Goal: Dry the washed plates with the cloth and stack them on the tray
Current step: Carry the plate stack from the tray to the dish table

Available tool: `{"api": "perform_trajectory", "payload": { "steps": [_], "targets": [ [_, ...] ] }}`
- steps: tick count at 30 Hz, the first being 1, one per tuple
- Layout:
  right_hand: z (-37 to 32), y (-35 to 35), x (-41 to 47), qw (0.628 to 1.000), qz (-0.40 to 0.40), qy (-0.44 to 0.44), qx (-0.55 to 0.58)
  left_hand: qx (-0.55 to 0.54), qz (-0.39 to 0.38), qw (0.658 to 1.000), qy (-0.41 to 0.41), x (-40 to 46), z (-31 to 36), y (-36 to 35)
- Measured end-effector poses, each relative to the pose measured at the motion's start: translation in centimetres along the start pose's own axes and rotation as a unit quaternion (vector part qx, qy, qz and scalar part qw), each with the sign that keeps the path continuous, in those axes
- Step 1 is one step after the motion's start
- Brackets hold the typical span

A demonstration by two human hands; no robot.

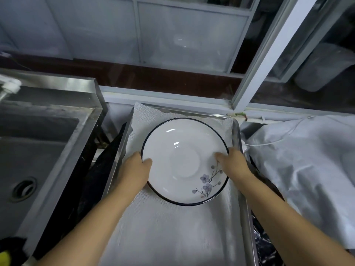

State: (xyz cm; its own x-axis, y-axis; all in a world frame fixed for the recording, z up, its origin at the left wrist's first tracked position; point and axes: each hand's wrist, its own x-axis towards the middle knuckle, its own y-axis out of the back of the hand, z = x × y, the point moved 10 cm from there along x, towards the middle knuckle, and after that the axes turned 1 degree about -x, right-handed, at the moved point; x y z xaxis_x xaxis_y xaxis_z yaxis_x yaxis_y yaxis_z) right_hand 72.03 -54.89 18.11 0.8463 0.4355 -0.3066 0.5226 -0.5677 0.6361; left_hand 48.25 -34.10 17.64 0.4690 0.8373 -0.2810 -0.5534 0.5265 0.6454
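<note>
Two hands: you hold one plate (178, 160) between them, above the tray (242, 169).
Left hand (134, 169): it grips the left rim of the plate; your thumb lies over the rim on the inner face, and the other fingers are hidden under the plate.
Right hand (235, 164): it grips the right rim in the same way, thumb on the inner face near the flower picture, other fingers out of sight below.
Plate: white, round, with a thin dark line on the rim and a blue-grey flower branch painted on the side near you, toward your right; it faces up. I cannot tell if it already touches the cloth or is just above it.
Cloth (172, 227): a white mesh cloth covers the floor of the tray and rises over its far edge.
Tray: metal, rectangular, it runs away from you, between the sink and the sheet.
Sink (28, 150): steel, on your left, with a round drain (24, 188).
Sheet (307, 160): white, wrinkled, on your right, just beside the tray.
</note>
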Motion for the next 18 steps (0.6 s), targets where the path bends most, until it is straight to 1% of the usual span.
{"api": "perform_trajectory", "payload": {
  "steps": [4, 8, 13, 18],
  "targets": [
    [0.4, 0.7, -5.0, 0.999, 0.012, -0.016, 0.029, 0.050, 0.002, 0.998, -0.025, -3.2, 0.0, 2.6],
    [0.5, 1.3, -12.1, 0.998, 0.037, -0.026, 0.032, 0.028, -0.033, 0.997, -0.059, -7.3, -0.4, 4.7],
    [2.2, 2.2, -23.2, 0.991, 0.105, -0.063, 0.047, 0.016, -0.090, 0.988, -0.124, -13.0, -1.3, 6.8],
    [6.5, 3.4, -35.4, 0.970, 0.199, -0.122, 0.073, 0.039, -0.156, 0.968, -0.194, -19.5, -1.8, 6.7]
  ]
}}
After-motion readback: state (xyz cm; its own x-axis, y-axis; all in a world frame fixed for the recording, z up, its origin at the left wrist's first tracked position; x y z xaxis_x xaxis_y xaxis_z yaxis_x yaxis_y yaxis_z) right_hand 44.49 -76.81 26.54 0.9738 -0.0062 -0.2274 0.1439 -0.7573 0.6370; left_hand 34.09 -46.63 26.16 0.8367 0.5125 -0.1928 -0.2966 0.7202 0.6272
